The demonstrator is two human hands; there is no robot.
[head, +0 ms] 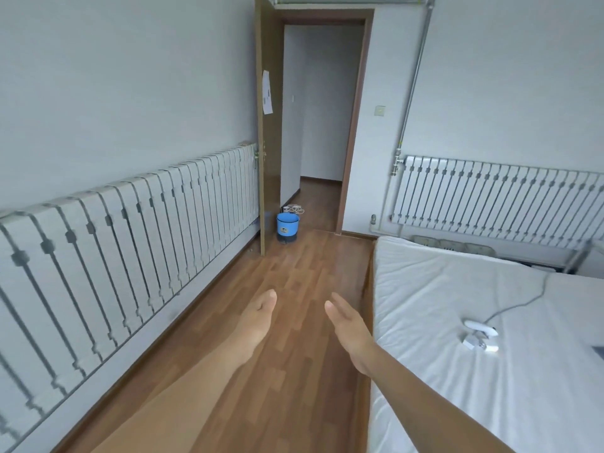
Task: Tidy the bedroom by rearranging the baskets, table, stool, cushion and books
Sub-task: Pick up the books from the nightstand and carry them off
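1. My left hand and right hand are both stretched out ahead at 12 o'clock, palms turned toward each other with the fingers straight and together. Neither holds or touches anything. I read this as a ready pose, not a grasp.
2. None of the task's things shows from here: no baskets, desk, stool, cushion or books. I judge they lie outside this view, so the next step is to find them, not to pick anything up.
3. The blue bucket stands on the floor at 12 o'clock, just beside the foot of the open door. I take it for a pail, not one of the baskets, though I cannot be sure.
4. A white device with its cable lies on the bed at 3 o'clock, well in from the mattress edge. It looks parked there, out of the walkway.
5. Open room is a lane of bare floor running toward 12 o'clock. The long radiator bounds it at 9 o'clock and the bed's edge at 3 o'clock, close to my right forearm.
6. The lane narrows at the doorway, where the door leaf and the bucket crowd the left side. Carrying anything bulky through would call for keeping right.
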